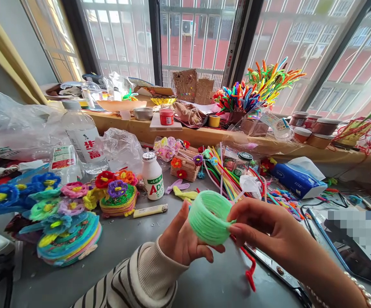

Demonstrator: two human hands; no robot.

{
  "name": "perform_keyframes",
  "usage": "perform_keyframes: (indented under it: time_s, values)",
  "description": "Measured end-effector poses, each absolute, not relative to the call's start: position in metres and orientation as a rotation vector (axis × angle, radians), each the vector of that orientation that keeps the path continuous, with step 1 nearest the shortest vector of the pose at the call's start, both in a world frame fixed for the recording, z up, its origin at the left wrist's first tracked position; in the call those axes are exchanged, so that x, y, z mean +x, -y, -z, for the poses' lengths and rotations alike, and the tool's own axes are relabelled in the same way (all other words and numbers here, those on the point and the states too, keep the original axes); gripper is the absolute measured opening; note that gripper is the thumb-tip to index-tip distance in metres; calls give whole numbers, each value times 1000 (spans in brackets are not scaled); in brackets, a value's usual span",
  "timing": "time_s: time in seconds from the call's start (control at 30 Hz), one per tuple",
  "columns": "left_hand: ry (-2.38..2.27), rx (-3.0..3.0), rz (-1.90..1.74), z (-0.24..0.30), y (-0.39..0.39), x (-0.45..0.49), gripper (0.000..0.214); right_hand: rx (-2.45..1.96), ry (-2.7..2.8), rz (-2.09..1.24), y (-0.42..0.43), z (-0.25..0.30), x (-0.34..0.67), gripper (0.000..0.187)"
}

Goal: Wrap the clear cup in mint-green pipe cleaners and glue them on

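A pale green coil of pipe cleaner [206, 222], wound into a hollow cup-like ring, is tilted above the grey table. My left hand [184, 244] supports it from the left and below, the thumb along its side and fingers underneath. At the coil's right edge, my right hand [262, 224] pinches a short green end between thumb and fingertips. The inside is only partly visible. A red pipe cleaner [251, 267] with a bent tip lies below my right hand. Just left of the coil lies a yellow lighter [150, 210].
Pipe-cleaner flowers on a round coiled base [70, 239] stand at left. Behind are a white drink bottle [152, 175], a woven basket [187, 164] and loose pipe cleaners [225, 167]. At right are a tissue pack [296, 179] and a tablet-like device [339, 244].
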State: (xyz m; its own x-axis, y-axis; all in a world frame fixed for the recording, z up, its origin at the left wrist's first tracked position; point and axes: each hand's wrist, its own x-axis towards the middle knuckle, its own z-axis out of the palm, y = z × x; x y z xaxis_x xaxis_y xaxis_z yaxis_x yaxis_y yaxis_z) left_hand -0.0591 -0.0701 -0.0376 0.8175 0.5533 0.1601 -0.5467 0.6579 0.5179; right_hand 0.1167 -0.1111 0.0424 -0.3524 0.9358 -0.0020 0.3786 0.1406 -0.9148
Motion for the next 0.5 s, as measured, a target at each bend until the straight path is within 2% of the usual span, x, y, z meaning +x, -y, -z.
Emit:
perform_keyframes:
  time_s: [0.13, 0.5]
  values:
    - [-37, 712, -801, 41, 70, -58, 40, -1366, 1902, -1024, 115, -43, 111, 19]
    - [-213, 815, -850, 32, 76, -58, 44, -1359, 1991, -851, 120, -42, 104, 16]
